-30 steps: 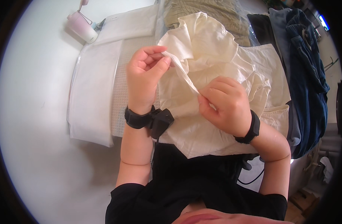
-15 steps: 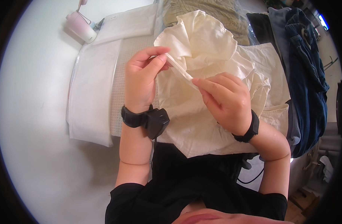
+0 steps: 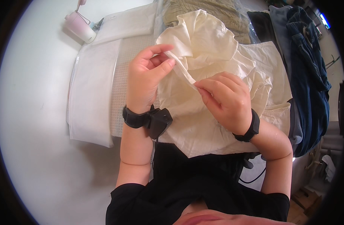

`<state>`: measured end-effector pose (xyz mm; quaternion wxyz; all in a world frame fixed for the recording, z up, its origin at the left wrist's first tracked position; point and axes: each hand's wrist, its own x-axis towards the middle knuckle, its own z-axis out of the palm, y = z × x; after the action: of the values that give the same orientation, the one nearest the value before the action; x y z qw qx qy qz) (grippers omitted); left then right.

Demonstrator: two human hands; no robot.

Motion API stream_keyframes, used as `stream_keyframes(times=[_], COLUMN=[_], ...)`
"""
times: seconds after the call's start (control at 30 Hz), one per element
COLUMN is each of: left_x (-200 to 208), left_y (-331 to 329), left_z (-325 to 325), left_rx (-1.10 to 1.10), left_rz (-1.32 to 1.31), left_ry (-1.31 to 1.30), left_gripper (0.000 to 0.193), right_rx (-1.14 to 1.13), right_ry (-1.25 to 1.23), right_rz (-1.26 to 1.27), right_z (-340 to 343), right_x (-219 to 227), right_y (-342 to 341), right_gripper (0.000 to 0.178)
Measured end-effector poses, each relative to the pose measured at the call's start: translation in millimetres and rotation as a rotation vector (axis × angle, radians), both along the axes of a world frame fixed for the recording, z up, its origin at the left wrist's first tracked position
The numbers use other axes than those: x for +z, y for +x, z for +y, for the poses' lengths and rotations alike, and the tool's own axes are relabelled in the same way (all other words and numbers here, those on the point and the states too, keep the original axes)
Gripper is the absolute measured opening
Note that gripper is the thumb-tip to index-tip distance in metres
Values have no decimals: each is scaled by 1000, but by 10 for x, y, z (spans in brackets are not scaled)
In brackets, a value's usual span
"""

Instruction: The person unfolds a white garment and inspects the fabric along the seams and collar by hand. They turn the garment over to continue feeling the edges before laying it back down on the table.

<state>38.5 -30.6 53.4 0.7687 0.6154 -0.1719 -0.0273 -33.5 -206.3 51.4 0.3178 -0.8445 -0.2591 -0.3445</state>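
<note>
A cream cloth garment (image 3: pixel 194 120) lies loosely spread in front of me, its upper part bunched into folds. Between my hands runs a narrow folded edge of it, slanting down to the right. At the upper end of that edge is my left hand (image 3: pixel 147 73), with the thumb laid on the cloth and the index finger curved above it. My right hand (image 3: pixel 228 99) pinches the lower end between thumb and fingertips. A black strap with a box-shaped device (image 3: pixel 159 123) sits on my left wrist, and a black band (image 3: pixel 250 127) circles the right.
Flat white packages (image 3: pixel 91 93) lie on the left of the textured surface (image 3: pixel 132 45). Behind the garment is a beige knitted piece (image 3: pixel 217 17) in clear plastic. Dark blue clothing (image 3: pixel 310 78) is piled at right. A pink-and-white bottle (image 3: pixel 80 28) stands far left.
My left thumb has slid slightly right along the folded edge, and the gap between it and the index finger has widened. My right hand stays almost in place, still pinching the cloth.
</note>
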Motion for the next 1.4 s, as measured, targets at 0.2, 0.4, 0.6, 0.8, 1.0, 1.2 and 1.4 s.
stream_keyframes(times=[0.2,0.4,0.6,0.8,1.0,1.2,1.4], left_x=[5,13,-6,10,86,119,162], left_y=[-1,-7,1,-17,-58,-88,-76], left_z=[0,17,24,5,-13,123,79], left_rx=[-18,-41,-64,-75,27,-134,-248], left_rz=[-1,19,14,31,92,52,227], left_ry=[-9,8,-3,-15,-56,15,367], left_gripper=[30,33,27,20,17,37,46], right_rx=[-3,7,-4,-12,-34,-75,-88], right_ry=[-2,31,40,52,61,94,104], right_rz=[-8,-15,-23,-16,-2,23,5], right_z=[6,2,6,1,-5,7,8], right_x=[5,-24,-30,-25,-41,-12,-33], right_y=[-3,-7,-2,-5,-4,-22,-4], right_gripper=[12,12,12,11,11,11,12])
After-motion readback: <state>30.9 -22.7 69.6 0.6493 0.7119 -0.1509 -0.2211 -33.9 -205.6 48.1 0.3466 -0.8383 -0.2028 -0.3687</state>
